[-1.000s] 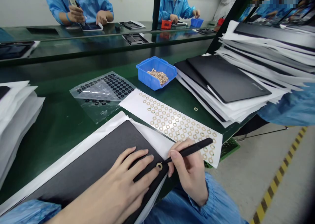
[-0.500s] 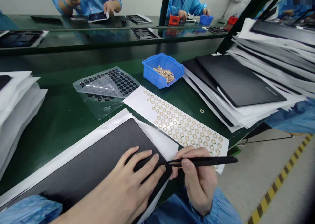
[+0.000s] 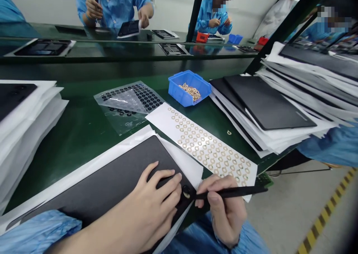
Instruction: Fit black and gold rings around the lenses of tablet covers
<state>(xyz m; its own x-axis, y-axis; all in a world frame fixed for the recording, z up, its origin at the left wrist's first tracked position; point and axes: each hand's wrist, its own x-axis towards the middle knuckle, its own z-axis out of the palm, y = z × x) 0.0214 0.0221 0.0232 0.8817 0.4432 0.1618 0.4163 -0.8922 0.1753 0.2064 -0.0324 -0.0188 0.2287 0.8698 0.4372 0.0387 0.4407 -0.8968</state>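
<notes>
My left hand [image 3: 152, 205] lies spread over a black tablet back cover [image 3: 112, 175], fingers a little apart. Just beyond its fingertips, near the cover's corner, shows a round dark hole [image 3: 186, 191] with a small pale ring piece [image 3: 187, 195] at it. Black tweezers [image 3: 237, 191] are pinched in my right hand [image 3: 223, 205], their tips beside that corner. Under the cover lies white paper [image 3: 190, 164]. A white sheet with rows of pale ring pieces [image 3: 167, 121] stretches behind my right hand.
A blue bin [image 3: 181, 94] of loose rings stands behind the sheet. To its left lies a clear sheet of black rings [image 3: 131, 97]. Stacked covers with paper rise at right [image 3: 271, 101] and left [image 3: 30, 135]. One loose ring [image 3: 229, 132] is on the green table; co-workers sit opposite.
My left fingertips have drawn back from the corner, uncovering the round hole and ring. The tweezers have dropped slightly. The view has shifted, and a co-worker opposite has tilted up a dark panel.
</notes>
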